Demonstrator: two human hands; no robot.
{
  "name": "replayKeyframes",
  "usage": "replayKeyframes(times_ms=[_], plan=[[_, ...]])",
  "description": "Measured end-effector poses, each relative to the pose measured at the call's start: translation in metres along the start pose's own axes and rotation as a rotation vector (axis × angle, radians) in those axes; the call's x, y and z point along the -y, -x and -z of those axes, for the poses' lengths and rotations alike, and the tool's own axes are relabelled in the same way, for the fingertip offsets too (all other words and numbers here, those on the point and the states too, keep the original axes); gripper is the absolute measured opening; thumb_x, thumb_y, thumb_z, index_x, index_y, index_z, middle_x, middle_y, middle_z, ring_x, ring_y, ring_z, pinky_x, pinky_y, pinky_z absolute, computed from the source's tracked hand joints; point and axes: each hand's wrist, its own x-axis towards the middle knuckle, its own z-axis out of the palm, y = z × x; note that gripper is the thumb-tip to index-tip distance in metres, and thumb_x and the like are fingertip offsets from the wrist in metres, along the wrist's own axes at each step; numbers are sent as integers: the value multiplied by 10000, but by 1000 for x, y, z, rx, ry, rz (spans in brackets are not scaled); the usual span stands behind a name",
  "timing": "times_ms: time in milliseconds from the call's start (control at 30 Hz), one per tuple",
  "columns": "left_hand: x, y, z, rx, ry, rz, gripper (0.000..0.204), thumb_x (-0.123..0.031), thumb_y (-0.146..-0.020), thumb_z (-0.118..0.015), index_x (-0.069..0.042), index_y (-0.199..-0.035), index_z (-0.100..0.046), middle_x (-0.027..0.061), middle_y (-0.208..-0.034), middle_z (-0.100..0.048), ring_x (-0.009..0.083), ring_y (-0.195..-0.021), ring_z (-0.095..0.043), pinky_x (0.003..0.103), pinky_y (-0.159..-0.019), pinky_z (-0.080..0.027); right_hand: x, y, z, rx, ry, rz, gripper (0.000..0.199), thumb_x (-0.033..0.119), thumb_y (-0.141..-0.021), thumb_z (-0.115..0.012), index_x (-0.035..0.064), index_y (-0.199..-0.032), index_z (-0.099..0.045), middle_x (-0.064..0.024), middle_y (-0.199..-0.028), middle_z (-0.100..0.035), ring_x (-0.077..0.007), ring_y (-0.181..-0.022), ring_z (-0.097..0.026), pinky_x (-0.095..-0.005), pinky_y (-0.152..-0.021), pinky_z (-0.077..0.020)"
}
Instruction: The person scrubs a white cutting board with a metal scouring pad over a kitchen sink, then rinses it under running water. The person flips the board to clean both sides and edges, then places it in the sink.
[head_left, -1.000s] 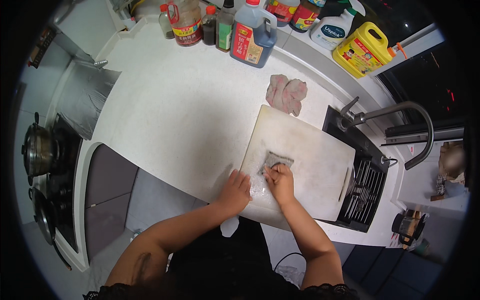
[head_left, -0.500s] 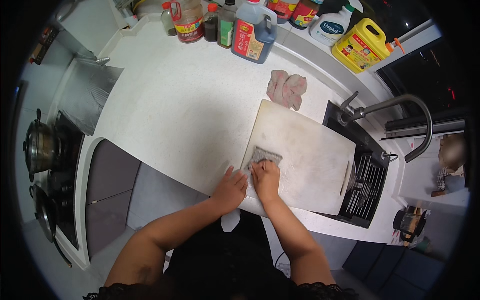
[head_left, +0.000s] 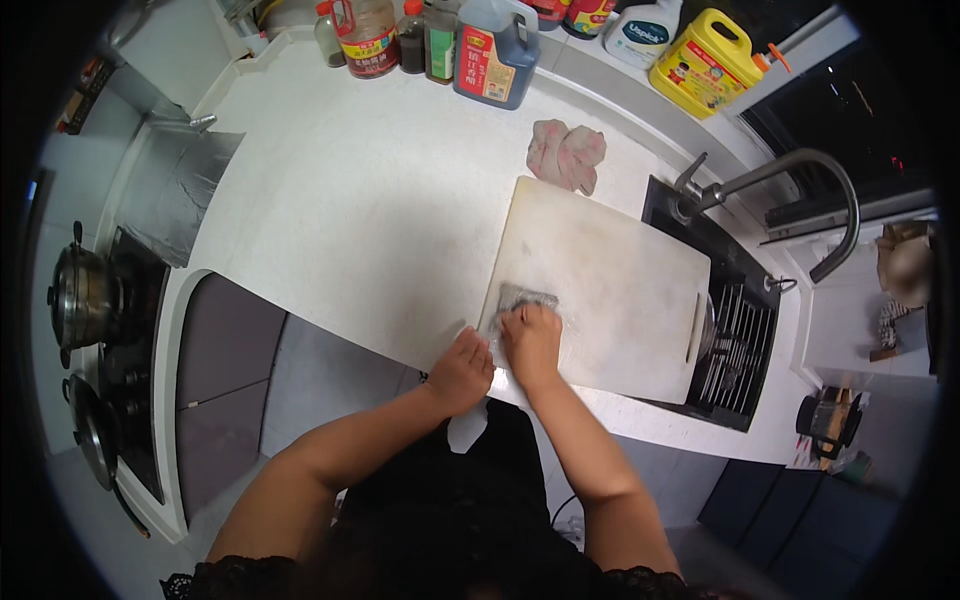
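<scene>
A white cutting board (head_left: 622, 262) lies on the counter, its right part reaching over the black sink. Near its left front corner, my right hand (head_left: 531, 342) is closed on a small grey scouring pad (head_left: 527, 296) and presses it to the board. The pad's near part is hidden under my fingers. My left hand (head_left: 463, 373) rests beside that corner with its fingers stretched out, the tips at the board's edge, and nothing shows in it. The board looks wet around the pad.
Beyond the board lies a crumpled pinkish cloth (head_left: 565, 155). A grey faucet (head_left: 790, 170) arches over the sink with its drain rack (head_left: 737, 350). Bottles and a large jug (head_left: 495, 55) line the back; a yellow jug (head_left: 708, 65) stands on the sill. Pots (head_left: 82, 300) sit on the stove at left.
The view has shifted slightly, so the counter sits higher in it. On the board, my right hand and the pad have moved a little toward me. My left hand stays at the corner.
</scene>
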Motion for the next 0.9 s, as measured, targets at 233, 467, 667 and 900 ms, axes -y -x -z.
replayKeyframes(times_ms=[233, 467, 667, 900], plan=[[-3, -8, 5, 21, 241, 177, 206, -185, -764, -639, 10, -819, -677, 190, -930, -674, 321, -953, -629, 487, -996, -421, 8, -5, -5, -7, 61, -104, 86, 131, -711, -666, 102, -785, -701, -48, -784, -568, -254, -833, -537, -401, -765, -407], [-6, 6, -24, 14, 246, 237, 211, -189, -745, -653, 2, -821, -698, 177, -931, -685, 312, -964, -633, 481, -991, -425, 2, -25, -19, -37, 137, -225, 95, 139, -711, -679, 101, -793, -707, -56, -794, -588, -264, -853, -554, -407, -752, -411], [-4, -8, 0, 15, 236, 199, 222, -199, -747, -647, 3, -822, -700, 175, -936, -687, 304, -966, -636, 482, -992, -423, 13, -6, -11, 67, 83, -286, 141, 143, -689, -718, 80, -815, -716, -78, -792, -605, -281, -859, -571, -425, -756, -421], [-4, -11, 11, 60, 302, 234, 230, -198, -748, -645, 14, -819, -698, 181, -928, -689, 307, -958, -636, 496, -993, -421, 11, -6, -5, 44, 91, -332, 136, 126, -690, -723, 80, -818, -713, -83, -800, -611, -280, -864, -588, -427, -777, -425]])
